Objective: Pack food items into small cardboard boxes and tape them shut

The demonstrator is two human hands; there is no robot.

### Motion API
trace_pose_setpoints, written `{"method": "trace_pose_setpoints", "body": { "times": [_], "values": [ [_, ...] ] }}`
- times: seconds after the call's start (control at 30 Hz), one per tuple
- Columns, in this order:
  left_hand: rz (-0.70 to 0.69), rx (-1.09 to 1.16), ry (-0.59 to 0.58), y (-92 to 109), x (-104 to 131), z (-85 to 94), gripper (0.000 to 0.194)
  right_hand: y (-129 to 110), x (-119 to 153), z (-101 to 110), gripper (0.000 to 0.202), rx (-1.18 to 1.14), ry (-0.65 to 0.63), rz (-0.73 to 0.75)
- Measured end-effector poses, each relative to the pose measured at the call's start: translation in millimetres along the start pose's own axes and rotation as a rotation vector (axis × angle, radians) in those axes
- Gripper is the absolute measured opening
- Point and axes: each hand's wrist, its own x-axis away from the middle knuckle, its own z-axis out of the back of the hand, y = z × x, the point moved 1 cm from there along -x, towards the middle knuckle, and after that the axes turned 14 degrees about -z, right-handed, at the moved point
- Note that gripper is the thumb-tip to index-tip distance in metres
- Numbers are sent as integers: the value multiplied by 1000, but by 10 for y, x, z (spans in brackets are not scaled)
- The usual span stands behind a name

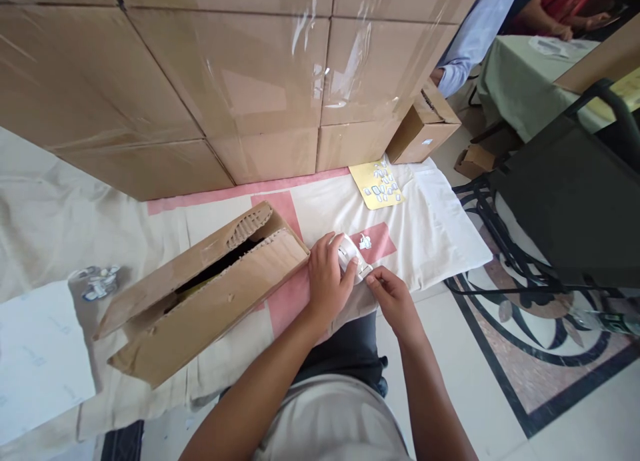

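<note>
My left hand point(329, 274) is wrapped round a white roll of tape point(350, 251) near the table's front edge. The fingertips of my right hand point(393, 294) are pinched together at the roll's lower right end. To the left of my hands lies a long brown cardboard box point(215, 301), its top flaps slightly apart with a dark gap between them. A small crumpled white piece point(365, 241) rests on a pink patch of the cloth just beyond the roll. Behind it is a yellow sheet point(377, 184) with several small white stickers.
Stacked, clear-taped cartons point(260, 81) line the table's back. A smaller box point(425, 127) stands at their right. White paper point(43, 354) and crumpled plastic point(100, 282) lie left. A black chair point(565, 201) is right; people are behind, near a green-covered table point(520, 81).
</note>
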Motion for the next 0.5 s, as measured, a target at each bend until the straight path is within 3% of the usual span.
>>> {"method": "trace_pose_setpoints", "body": {
  "times": [0.5],
  "values": [
    [2,27,-9,28,11,23,49,-41,-17,70,34,-38,-69,24]
  ]
}}
